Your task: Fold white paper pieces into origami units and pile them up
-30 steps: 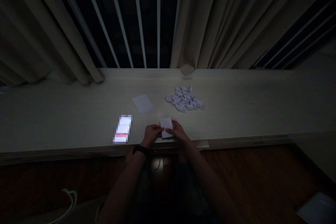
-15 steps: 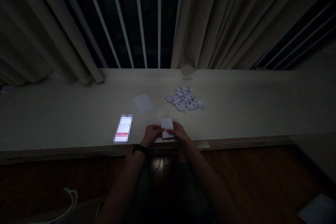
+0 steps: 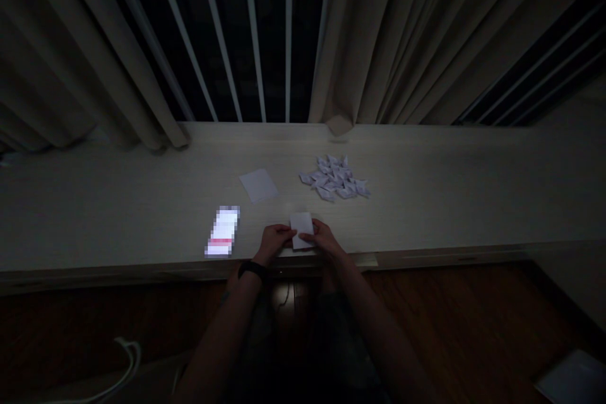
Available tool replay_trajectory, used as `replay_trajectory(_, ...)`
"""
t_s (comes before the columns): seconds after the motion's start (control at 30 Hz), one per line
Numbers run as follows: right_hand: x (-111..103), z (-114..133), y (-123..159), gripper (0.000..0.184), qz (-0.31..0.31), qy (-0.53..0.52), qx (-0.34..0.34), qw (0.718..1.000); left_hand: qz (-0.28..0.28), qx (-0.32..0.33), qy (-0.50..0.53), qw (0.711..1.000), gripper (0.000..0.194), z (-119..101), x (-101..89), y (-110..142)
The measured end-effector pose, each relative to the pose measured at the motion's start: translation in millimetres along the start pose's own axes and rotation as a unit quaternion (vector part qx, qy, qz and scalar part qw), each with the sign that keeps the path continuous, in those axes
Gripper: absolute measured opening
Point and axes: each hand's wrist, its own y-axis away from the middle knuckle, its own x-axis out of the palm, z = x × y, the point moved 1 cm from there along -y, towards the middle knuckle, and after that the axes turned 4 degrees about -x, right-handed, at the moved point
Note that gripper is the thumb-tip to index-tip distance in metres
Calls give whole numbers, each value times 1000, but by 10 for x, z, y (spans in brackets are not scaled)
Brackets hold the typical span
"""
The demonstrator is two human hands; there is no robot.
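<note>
A small rectangle of folded white paper is held between my two hands at the front edge of the pale ledge. My left hand pinches its left side, with the thumb on the paper. At the right side, my right hand grips it, thumb across its face and fingers behind the edge. Beyond my hands lies a pile of several folded paper pieces, pointed like little boats. Left of the pile rests a flat sheet of white paper.
A lit phone, its screen blurred, lies left of my hands. Curtains hang before a barred dark window at the back. A white cord shows at lower left, and a pale flat object at lower right on the wooden floor.
Almost nothing differs. Both hands keep the same hold on the folded paper, and the view has shifted very slightly.
</note>
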Motion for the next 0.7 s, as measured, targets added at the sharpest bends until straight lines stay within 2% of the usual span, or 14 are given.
replay_trajectory(0.23, 16, 5, -12, 56, -3, -5, 0, 1000, -3, -3, -22, 1000, 37, 30, -14, -37)
replay_trajectory(0.5, 88, 17, -129, 54, -120, -46, 10, 992, 44, -3, -79, 996, 35, -30, -10, 5)
replay_trajectory(0.6, 105, 39, -122, 53, -136, -39, 6, 990, 54, -10, -69, 996, 35, -31, -6, 7)
replay_trajectory(0.7, 99, 3, -124, 57, -131, -60, 1, 990, 40, -15, -71, 997, 35, -17, -8, -6)
